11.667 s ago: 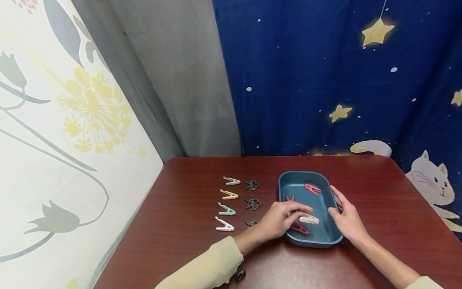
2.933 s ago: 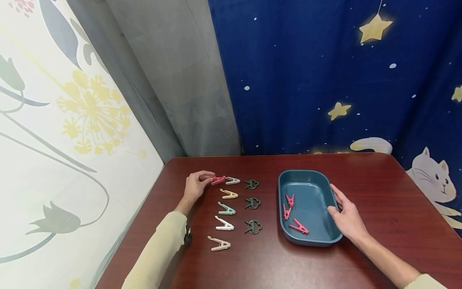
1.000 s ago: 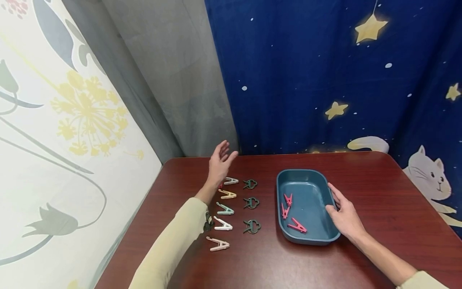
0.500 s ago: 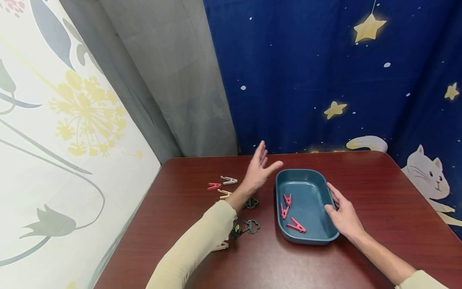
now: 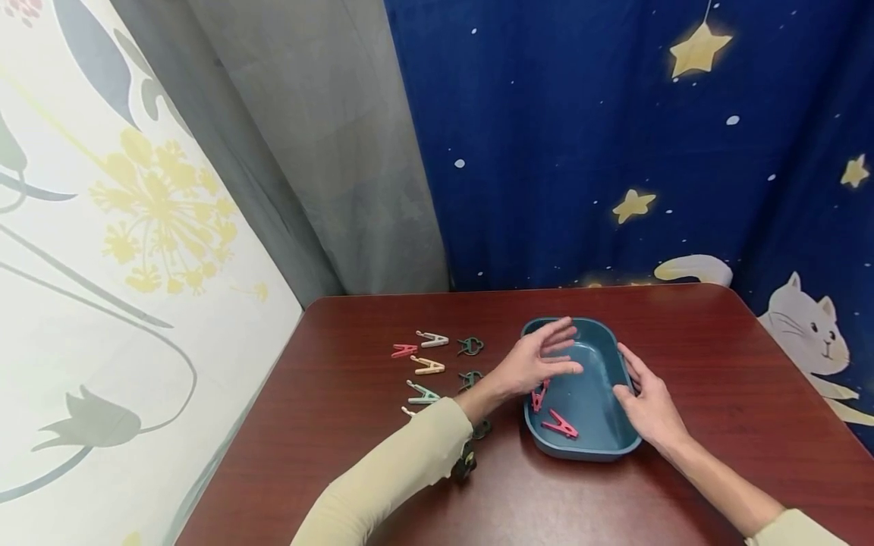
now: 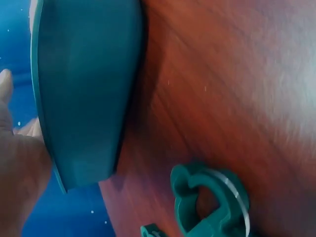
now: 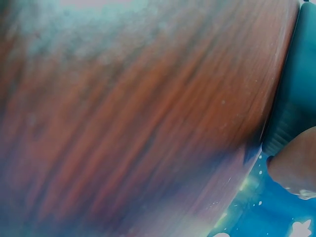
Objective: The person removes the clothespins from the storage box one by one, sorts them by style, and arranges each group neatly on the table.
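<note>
My left hand [image 5: 536,360], fingers spread and empty, hovers over the teal tray [image 5: 617,446] at lower centre; I should pinch one pink clip [image 5: 560,425] while my right hand [image 5: 649,406], fingers straight, steadies the rim.

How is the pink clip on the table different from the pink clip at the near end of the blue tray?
The pink clip on the table lies on bare wood beside the pale clips; the pink clip in the tray lies inside the blue tray. The table one sits far from both hands; the tray one lies between the left hand and right hand. The tray one looks bigger. Both are pink and lie flat.
</note>
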`<state>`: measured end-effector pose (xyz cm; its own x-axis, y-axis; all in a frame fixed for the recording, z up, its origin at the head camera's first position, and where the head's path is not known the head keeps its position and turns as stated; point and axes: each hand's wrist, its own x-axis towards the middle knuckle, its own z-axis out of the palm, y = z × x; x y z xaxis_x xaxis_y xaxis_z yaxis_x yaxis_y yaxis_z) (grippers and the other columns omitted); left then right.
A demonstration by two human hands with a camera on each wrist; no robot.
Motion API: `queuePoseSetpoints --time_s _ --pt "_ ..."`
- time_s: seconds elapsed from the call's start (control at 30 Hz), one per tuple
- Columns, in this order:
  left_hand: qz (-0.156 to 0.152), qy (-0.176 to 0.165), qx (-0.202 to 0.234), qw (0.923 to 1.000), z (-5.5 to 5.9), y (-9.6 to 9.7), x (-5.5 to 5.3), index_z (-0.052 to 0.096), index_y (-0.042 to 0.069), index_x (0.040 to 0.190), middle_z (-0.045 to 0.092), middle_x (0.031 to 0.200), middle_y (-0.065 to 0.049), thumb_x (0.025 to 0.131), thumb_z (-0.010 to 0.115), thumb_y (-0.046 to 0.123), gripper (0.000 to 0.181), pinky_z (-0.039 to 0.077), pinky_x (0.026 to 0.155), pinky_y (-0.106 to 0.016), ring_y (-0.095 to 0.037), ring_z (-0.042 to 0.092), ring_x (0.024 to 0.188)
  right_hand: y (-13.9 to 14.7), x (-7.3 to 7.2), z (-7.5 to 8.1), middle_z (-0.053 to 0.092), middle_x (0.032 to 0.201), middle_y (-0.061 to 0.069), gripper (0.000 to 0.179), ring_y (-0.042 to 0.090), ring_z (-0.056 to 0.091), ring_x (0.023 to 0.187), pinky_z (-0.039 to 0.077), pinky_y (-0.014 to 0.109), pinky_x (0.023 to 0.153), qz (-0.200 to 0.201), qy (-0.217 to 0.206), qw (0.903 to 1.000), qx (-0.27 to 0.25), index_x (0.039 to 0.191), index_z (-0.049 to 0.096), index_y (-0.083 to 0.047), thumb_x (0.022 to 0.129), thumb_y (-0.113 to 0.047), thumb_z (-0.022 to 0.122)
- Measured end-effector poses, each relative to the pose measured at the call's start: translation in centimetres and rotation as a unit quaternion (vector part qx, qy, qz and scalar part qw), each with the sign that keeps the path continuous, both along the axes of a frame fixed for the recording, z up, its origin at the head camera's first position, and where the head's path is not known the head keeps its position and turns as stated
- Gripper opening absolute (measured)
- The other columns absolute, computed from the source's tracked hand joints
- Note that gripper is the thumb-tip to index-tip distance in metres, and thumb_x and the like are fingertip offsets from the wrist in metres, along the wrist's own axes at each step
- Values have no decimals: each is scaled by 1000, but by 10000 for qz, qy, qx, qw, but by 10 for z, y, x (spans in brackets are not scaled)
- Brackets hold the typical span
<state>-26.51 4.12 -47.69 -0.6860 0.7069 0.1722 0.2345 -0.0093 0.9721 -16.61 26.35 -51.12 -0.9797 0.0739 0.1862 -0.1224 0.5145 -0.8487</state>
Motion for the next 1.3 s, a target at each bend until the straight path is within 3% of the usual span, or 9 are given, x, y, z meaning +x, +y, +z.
queuePoseSetpoints --time_s 0.1,0.17,0.3,0.43,0.6,0.83,0.97,1.2,1.3 --pt "-590 71 -387 9975 3 1 -3 46 -1 158 55 154 -23 97 74 -3 67 53 101 -24 -29 57 140 2 0 0 37 161 34 73 55 48 139 35 -1 82 37 86 10000 -3 167 26 -1 100 7 56" --pt "-1043 86 -724 9919 6 2 -5 52 -4 152 60 148 -24 97 74 -2 59 53 100 -24 -29 61 136 3 1 -1 38 160 34 73 55 48 138 35 -1 82 55 129 9999 -4 166 27 0 100 7 56" --pt "-1810 73 -1340 9743 9 5 -9 61 -8 143 67 137 -24 97 73 -3 47 55 97 -25 -30 66 129 3 1 -1 41 159 34 73 55 50 137 35 -1 83 48 155 9999 18 166 28 -1 100 7 57" --pt "-2268 -46 -1911 9550 10 8 -11 67 -9 135 72 129 -22 96 74 -4 40 55 96 -24 -20 71 120 3 2 -1 44 156 35 74 54 51 136 35 -1 83 32 117 9999 59 166 29 -1 99 7 57" --pt "-2475 -54 -2447 9375 12 9 -11 72 -7 129 78 120 -14 94 75 -5 35 56 94 -22 -7 74 110 1 2 -1 46 154 36 74 55 53 134 34 -1 83 17 89 9998 163 166 30 -1 98 6 58" --pt "-2635 -191 -2864 9210 12 11 -8 76 -6 120 80 108 -9 91 76 -11 29 58 87 -23 -11 77 97 1 1 -2 47 152 36 74 55 55 132 35 0 83 36 221 9996 177 165 32 0 96 7 58" --pt "-2675 -107 -3258 9067 14 12 -7 77 -3 119 81 103 -5 91 76 -10 29 58 85 -21 -8 76 94 1 1 -3 48 151 37 75 54 56 131 37 1 82 53 312 9994 159 165 33 0 94 9 57" --pt "-2662 815 -3855 8797 18 15 -4 80 10 119 80 100 8 94 77 -2 27 55 83 -14 3 73 93 2 -1 -3 46 153 37 75 54 54 133 38 2 81 76 293 9994 188 165 32 0 95 10 57" --pt "-2618 1248 -3944 8720 16 16 -2 81 13 117 79 97 12 96 77 1 24 54 82 -13 5 71 91 2 -1 -2 46 153 37 75 54 54 133 37 1 81 60 251 9995 207 165 32 0 95 9 57"
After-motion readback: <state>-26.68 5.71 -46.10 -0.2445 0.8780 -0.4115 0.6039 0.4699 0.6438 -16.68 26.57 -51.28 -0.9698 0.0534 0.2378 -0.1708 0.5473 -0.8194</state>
